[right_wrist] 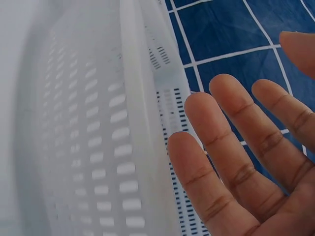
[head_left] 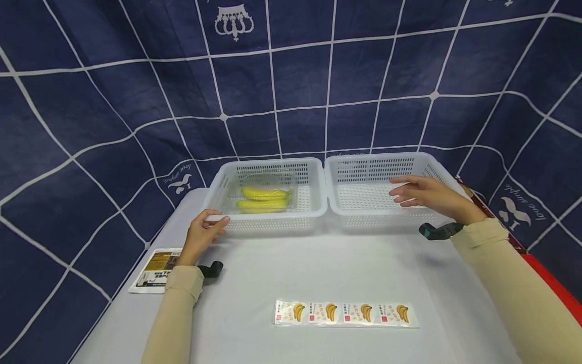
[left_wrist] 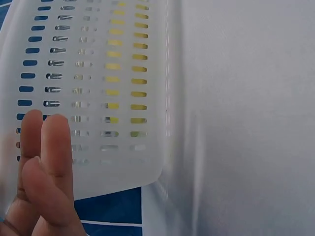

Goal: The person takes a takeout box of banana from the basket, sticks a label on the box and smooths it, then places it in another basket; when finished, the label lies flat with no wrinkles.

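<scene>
Left hand (head_left: 200, 237) touching left basket's (head_left: 273, 223) corner, grip unclear — right hand (head_left: 432, 195) by right basket (head_left: 373, 220), fingers apart.

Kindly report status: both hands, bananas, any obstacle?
Left hand grips rim of left basket. Right hand empty, by right basket. Bananas inside left basket. No obstacle seen.

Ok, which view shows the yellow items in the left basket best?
The head view: it looks down into the left basket and shows the yellow items lying side by side. The left wrist view shows only yellow patches through the basket's slotted wall; the right wrist view shows none.
</scene>
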{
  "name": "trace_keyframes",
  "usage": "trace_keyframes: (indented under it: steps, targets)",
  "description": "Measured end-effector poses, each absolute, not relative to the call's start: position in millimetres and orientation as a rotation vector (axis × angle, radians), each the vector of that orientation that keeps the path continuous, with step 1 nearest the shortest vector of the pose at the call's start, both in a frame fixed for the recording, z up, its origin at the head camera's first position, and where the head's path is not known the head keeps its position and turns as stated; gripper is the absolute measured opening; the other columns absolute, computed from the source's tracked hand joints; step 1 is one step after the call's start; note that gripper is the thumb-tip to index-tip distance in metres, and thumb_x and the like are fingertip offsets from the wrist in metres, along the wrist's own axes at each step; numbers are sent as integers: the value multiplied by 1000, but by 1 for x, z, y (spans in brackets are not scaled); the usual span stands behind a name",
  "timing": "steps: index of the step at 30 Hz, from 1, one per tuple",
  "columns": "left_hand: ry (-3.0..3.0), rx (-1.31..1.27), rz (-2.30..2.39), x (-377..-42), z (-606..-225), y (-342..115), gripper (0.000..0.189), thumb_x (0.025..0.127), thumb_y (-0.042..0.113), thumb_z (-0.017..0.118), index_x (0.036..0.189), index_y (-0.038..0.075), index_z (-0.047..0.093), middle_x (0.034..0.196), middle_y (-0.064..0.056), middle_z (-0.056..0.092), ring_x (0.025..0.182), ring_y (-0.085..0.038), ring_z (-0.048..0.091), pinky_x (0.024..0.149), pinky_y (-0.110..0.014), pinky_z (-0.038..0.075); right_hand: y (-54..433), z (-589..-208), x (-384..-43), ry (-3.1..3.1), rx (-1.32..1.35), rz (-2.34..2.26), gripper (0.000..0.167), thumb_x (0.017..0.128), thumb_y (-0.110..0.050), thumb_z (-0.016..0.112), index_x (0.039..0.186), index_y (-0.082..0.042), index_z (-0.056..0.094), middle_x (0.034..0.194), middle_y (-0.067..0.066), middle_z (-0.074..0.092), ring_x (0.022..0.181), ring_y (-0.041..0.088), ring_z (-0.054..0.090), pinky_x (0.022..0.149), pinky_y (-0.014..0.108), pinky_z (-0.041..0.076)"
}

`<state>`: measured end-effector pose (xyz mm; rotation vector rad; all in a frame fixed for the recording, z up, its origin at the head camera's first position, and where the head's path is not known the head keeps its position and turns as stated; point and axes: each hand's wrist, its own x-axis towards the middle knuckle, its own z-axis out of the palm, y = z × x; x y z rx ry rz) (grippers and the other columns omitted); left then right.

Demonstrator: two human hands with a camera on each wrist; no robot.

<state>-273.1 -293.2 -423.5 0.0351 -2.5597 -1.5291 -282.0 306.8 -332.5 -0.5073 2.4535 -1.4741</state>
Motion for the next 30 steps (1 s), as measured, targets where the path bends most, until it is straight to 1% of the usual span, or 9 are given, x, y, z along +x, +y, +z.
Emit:
trace_keyframes:
  steps: [3,5,8,13,17,23,25,27,30]
  targets:
    - [-2539,73,-1542,-274,-424,-292,47,102,37,78,132,5,62,104,-17,81,81,-16,78,68,-27,58,298,-331,-289,2386,-508,-1538,57,114,-13,56,162,10,34,130,4,71,110,8,72,95,25,58]
    - [-2519,95,-1564,-275,-424,-291,46,102,36,79,131,4,63,101,-15,81,80,-14,78,67,-27,57,291,-330,-294,2341,-512,-1573,58,115,-13,54,163,10,33,125,-3,72,111,9,72,96,26,58]
    - [-2482,121,-1624,-274,-422,-289,44,101,34,80,128,4,63,95,-9,81,77,-10,77,66,-26,56,281,-328,-300,2289,-510,-1603,58,116,-14,52,164,9,30,124,-6,71,114,11,71,98,27,57]
    - [-2424,153,-1730,-273,-420,-287,41,98,28,83,126,5,64,88,2,81,74,-4,75,65,-24,53,261,-325,-311,2254,-508,-1613,58,115,-16,53,165,7,31,136,7,67,114,13,71,103,35,57]
    - [-2380,171,-1800,-275,-421,-287,39,98,24,84,126,5,64,87,6,80,72,-1,73,64,-23,51,244,-326,-319,2230,-515,-1619,59,115,-15,53,165,8,32,140,15,63,112,15,71,106,41,57]
    - [-2312,205,-1854,-275,-422,-284,38,97,21,84,124,4,64,80,11,77,69,-1,72,63,-21,50,220,-331,-332,2177,-552,-1662,57,113,-11,53,163,8,34,134,12,64,113,18,70,105,41,57]
    - [-2297,198,-1861,-275,-423,-283,33,97,20,84,121,6,65,78,11,76,68,-1,72,62,-21,50,211,-333,-337,2163,-567,-1679,56,113,-11,54,163,7,36,134,11,65,116,22,70,103,40,58]
    - [-2289,193,-1859,-276,-423,-283,30,97,18,83,119,8,65,77,10,75,67,-1,71,61,-21,49,203,-335,-341,2146,-587,-1694,56,113,-11,54,164,6,35,137,16,64,121,29,68,104,41,57]
    - [-2293,186,-1843,-276,-424,-284,32,98,19,83,120,6,65,75,10,74,66,-2,70,60,-21,49,191,-338,-347,2126,-598,-1706,57,113,-11,53,165,4,34,142,25,60,127,37,65,106,43,56]
